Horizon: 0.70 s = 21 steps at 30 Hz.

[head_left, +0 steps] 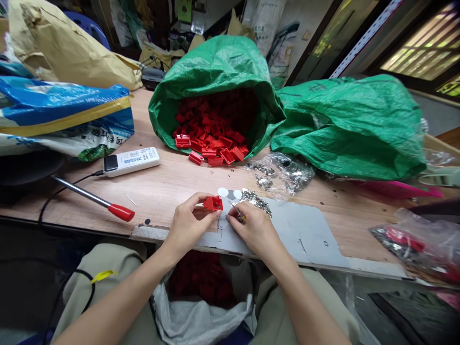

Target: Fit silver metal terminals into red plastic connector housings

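My left hand (192,220) is closed around a small red plastic housing (213,203), gripped between thumb and fingers, with its hollow side showing. Close beside it, my right hand (253,223) pinches a slim pointed metal tool (234,208) with a bit of yellow on it; its tip points toward the housing, and most of the tool is hidden by the fingers. Just beyond the right hand lies a pile of small shiny metal parts (257,200). Both hands are over a grey sheet (287,225) at the table's front edge.
A green sack (215,62) spills red housings (212,139) onto the table (151,191). Another green sack (352,124) and a clear bag of metal parts (283,172) lie right. A red-tipped lever (120,212) and white device (132,161) are left. Below hangs a white bag (201,318).
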{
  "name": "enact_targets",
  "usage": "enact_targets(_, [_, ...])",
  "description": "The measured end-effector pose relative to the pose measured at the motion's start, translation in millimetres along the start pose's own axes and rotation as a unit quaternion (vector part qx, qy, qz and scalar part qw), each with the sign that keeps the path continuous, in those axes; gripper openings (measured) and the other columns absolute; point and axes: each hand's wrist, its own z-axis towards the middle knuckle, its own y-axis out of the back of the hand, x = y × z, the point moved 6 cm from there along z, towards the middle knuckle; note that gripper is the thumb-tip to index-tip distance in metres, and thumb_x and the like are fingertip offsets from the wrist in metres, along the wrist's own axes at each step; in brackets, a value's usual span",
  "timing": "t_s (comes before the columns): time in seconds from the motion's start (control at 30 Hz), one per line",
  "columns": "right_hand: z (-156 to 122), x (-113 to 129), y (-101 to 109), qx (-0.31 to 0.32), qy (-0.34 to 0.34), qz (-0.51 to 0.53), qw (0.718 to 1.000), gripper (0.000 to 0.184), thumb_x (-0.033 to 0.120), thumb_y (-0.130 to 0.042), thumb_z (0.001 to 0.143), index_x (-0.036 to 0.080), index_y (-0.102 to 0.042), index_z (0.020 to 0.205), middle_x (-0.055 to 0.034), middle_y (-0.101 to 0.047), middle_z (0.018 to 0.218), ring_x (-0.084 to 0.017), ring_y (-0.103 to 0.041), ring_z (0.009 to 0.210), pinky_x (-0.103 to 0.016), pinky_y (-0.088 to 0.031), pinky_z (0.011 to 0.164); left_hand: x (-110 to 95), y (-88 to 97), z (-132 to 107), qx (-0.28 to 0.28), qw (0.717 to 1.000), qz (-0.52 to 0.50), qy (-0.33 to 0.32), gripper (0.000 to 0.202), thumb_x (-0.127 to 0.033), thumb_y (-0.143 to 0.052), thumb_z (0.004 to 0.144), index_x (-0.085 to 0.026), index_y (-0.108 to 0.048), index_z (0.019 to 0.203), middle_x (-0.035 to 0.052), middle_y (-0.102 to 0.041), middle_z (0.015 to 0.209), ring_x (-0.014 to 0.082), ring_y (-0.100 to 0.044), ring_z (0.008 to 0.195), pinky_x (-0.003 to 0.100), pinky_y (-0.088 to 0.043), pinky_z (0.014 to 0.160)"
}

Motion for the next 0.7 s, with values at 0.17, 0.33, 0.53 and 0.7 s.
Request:
enact_targets(0.17, [-0.7,-3.8,14.2,-0.061,-0.03,0.075,0.995,0.007,0.02,-0.061,0.082,0.021,-0.064,0.075,-0.0002,-0.068,0.074,-0.017,-0.059,0.065,-0.028,-0.04,0.065,1.1,-1.6,-1.5,0.01,1.0,0.0,0.007,0.028,-0.03,-0.076,0.079,-0.021,-0.067,0.104,0.0027,-0.075,0.104,0.0195,-0.074,0.093,0.027,-0.061,0.082])
enact_targets(0.33, [-0.2,-9.8,21.2,-0.065,-0.075,0.185,0.978,0.012,0.03,-0.065,0.079,0.02,-0.064,0.074,0.0,-0.066,0.072,-0.013,-0.047,0.055,-0.027,-0.035,0.056,2.3,-3.7,-3.0,0.028,0.999,-0.017,0.011,0.03,-0.031,-0.075,0.08,-0.021,-0.066,0.106,0.0039,-0.075,0.105,0.0213,-0.074,0.093,0.028,-0.064,0.075])
enact_targets(0.53, [1.4,-10.2,14.4,-0.026,-0.079,0.286,0.955,0.024,0.042,-0.073,0.077,0.019,-0.068,0.081,-0.0023,-0.067,0.078,-0.016,-0.052,0.066,-0.027,-0.038,0.059,-2.2,-8.3,-5.4,0.059,0.998,0.012,-0.029,0.028,-0.03,-0.071,0.082,-0.021,-0.067,0.108,0.0053,-0.075,0.104,0.0207,-0.074,0.089,0.031,-0.063,0.079])
enact_targets(0.7, [0.3,-12.6,11.4,-0.011,-0.106,0.299,0.948,0.027,0.045,-0.075,0.075,0.019,-0.07,0.082,-0.0042,-0.068,0.084,-0.017,-0.052,0.066,-0.026,-0.039,0.055,-6.2,-9.5,-6.7,0.064,0.996,0.026,-0.049,0.028,-0.033,-0.071,0.083,-0.021,-0.068,0.108,0.0047,-0.075,0.102,0.0198,-0.074,0.086,0.03,-0.062,0.08])
